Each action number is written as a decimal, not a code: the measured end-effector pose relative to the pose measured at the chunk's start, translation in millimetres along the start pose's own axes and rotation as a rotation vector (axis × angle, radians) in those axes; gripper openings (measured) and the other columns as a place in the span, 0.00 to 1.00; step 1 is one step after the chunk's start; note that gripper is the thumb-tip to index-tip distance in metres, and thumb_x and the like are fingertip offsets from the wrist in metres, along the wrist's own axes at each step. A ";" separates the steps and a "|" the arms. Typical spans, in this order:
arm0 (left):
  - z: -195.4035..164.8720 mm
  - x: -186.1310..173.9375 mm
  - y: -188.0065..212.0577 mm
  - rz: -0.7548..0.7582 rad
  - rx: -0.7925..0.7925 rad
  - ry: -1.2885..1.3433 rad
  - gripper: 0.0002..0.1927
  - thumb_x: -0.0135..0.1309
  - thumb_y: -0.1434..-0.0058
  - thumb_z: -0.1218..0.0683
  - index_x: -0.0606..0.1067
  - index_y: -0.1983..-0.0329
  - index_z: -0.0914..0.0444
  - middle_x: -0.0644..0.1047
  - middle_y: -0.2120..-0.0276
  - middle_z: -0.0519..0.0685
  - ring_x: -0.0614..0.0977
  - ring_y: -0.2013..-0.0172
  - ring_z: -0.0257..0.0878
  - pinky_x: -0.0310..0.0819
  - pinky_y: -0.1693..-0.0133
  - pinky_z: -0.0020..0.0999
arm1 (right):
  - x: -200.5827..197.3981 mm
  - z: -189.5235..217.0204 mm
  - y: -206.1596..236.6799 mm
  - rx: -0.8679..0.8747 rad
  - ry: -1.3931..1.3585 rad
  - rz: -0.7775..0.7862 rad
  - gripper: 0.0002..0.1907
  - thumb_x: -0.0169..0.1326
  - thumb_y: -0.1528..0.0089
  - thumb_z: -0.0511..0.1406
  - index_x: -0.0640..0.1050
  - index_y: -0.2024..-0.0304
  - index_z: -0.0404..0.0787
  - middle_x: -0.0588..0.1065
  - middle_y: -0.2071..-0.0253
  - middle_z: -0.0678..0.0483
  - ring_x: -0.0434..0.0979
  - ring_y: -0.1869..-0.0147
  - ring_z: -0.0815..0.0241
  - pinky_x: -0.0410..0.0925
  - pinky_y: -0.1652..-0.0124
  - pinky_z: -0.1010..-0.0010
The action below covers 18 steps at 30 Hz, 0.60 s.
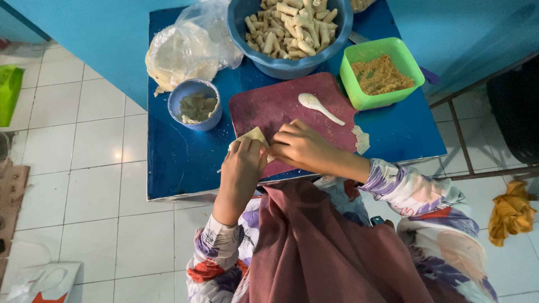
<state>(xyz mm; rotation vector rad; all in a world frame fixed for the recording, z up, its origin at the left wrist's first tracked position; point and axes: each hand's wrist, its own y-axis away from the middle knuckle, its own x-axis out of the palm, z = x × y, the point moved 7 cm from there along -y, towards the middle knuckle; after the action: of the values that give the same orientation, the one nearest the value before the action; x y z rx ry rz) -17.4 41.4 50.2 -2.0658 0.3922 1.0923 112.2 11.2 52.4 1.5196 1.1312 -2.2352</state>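
Note:
Both hands meet over a pale pastry wrapper point(254, 135) lying on the near left part of a maroon cutting board point(281, 104). My left hand point(243, 165) presses the wrapper's left side with curled fingers. Fingers of my right hand point(300, 147) fold its right side. A white spoon point(317, 106) rests on the board beyond the hands. A small torn scrap of wrapper point(360, 139) lies at the board's right edge.
A small blue table point(179, 157) holds a large blue bowl point(292, 66) of rolled pastries, a green tub point(376, 73) of brown filling, a small blue bowl point(193, 104) of paste and a plastic bag point(188, 47) of wrappers. White tiled floor surrounds it; a yellow cloth point(511, 213) lies right.

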 end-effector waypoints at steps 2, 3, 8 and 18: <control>4.0 -5.7 1.0 0.021 -0.037 0.121 0.05 0.56 0.36 0.56 0.77 0.62 0.63 0.77 0.61 0.52 0.79 0.56 0.52 0.76 0.58 0.43 | 1.3 -4.0 -0.7 0.004 -0.021 0.003 0.08 0.62 0.39 0.38 0.83 0.60 0.42 0.74 0.59 0.57 0.73 0.51 0.57 0.64 0.51 0.62; 5.1 -7.4 0.7 0.032 -0.055 0.182 0.04 0.55 0.35 0.57 0.77 0.62 0.63 0.77 0.60 0.52 0.79 0.56 0.52 0.76 0.58 0.42 | 1.9 -6.1 -1.3 0.006 -0.031 0.003 0.08 0.61 0.39 0.38 0.82 0.60 0.42 0.74 0.59 0.57 0.73 0.51 0.57 0.64 0.51 0.63; 7.3 -12.1 -1.2 0.079 -0.102 0.297 0.07 0.60 0.41 0.54 0.79 0.63 0.62 0.78 0.63 0.51 0.79 0.57 0.53 0.75 0.59 0.44 | 7.3 -16.1 -5.9 0.077 -0.079 0.002 0.07 0.60 0.39 0.37 0.80 0.61 0.41 0.75 0.58 0.56 0.73 0.51 0.54 0.64 0.50 0.62; 8.0 -8.0 2.9 0.024 -0.106 0.182 0.03 0.57 0.37 0.57 0.77 0.64 0.61 0.78 0.62 0.50 0.80 0.57 0.50 0.77 0.61 0.42 | 0.5 -8.9 -2.9 0.096 -0.116 -0.067 0.08 0.60 0.37 0.34 0.77 0.57 0.40 0.76 0.56 0.55 0.74 0.49 0.55 0.63 0.48 0.60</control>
<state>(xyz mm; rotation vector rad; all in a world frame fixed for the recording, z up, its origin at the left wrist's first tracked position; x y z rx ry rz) -28.4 44.8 52.4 -2.2685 0.4587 0.9598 116.6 19.4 51.8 1.3851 1.0711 -2.4194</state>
